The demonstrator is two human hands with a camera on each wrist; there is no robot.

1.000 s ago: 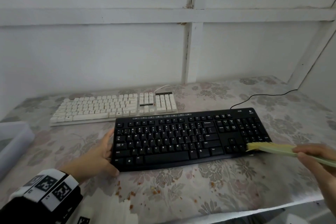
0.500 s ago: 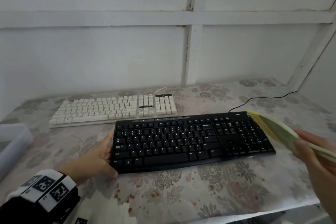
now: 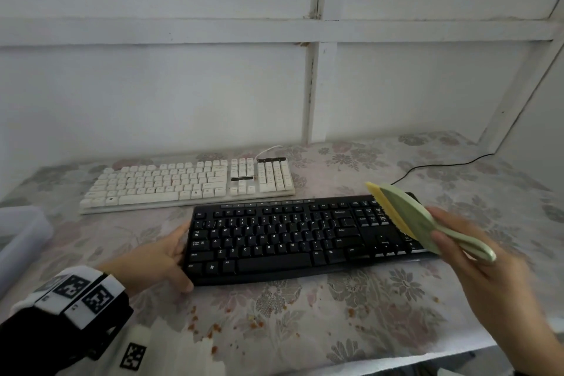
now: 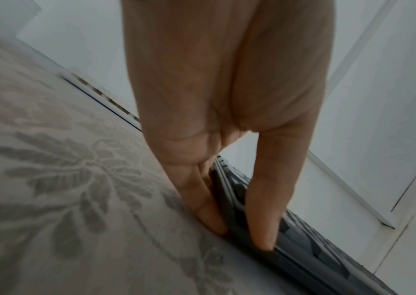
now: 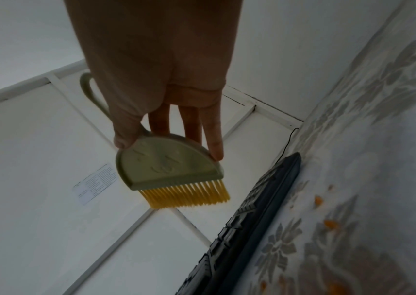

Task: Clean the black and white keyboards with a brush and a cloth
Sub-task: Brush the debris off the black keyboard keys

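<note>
Black plastic fills the middle of what we see: the black keyboard point(image 3: 305, 238) lies flat on the flowered tablecloth point(image 3: 351, 308), its long front edge near the table's front edge. Our left hand point(image 3: 152, 259) grips its left end, thumb on top by the corner keys and fingers point(image 4: 201, 199) tucked under the side. Our right hand point(image 3: 488, 278) holds the brush point(image 3: 406, 217) by its pale green handle, thumb on one face and fingers behind the other. It is lifted off the keys over the number pad end, yellow bristles point(image 5: 186, 195) pointing away from us toward the wall.

The white keyboard point(image 3: 189, 183) sits just behind the black one, parallel, a narrow strip of cloth between them. Bare cloth runs to the right of both, crossed only by a black cable point(image 3: 442, 165), and a band of it lies in front with orange crumbs point(image 3: 213, 328) scattered on it.

At the far left edge stands a clear plastic box point(image 3: 24, 235); we cannot tell what it holds.

Key letters such as Q, W, Ctrl and Alt read clearly on the black keyboard. A printed label point(image 5: 95, 183) on the white panel is too small to read.
</note>
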